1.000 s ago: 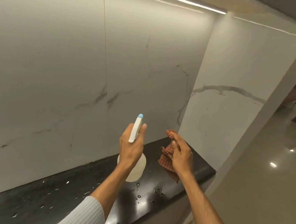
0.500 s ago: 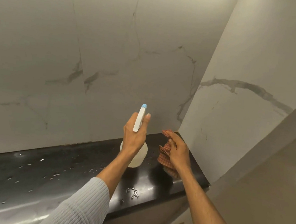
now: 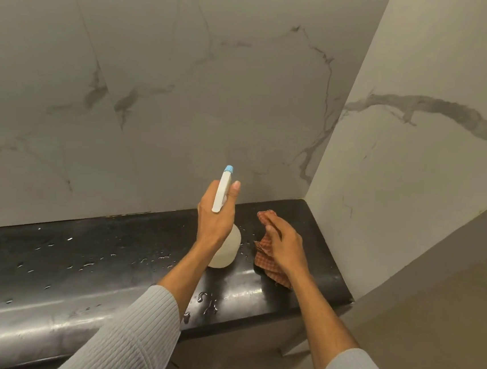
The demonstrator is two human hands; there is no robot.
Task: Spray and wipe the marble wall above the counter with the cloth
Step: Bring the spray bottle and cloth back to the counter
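Observation:
My left hand (image 3: 214,217) grips a white spray bottle (image 3: 226,246) by its neck, held above the black counter (image 3: 80,261). Its blue-tipped nozzle points at the white marble wall (image 3: 186,89) with grey veins. To the right, my right hand (image 3: 285,245) holds a red checked cloth (image 3: 267,264), which hangs down to the counter near the corner. Part of the cloth is hidden under the hand.
Water drops lie scattered over the counter top and its rounded front edge. A second marble wall (image 3: 416,171) juts out on the right and closes off the counter's end. Beige floor (image 3: 444,337) shows at the lower right.
The view has tilted down and shifted left, so the ceiling light is out of frame. Both hands keep their hold; the bottle and cloth stay near the corner.

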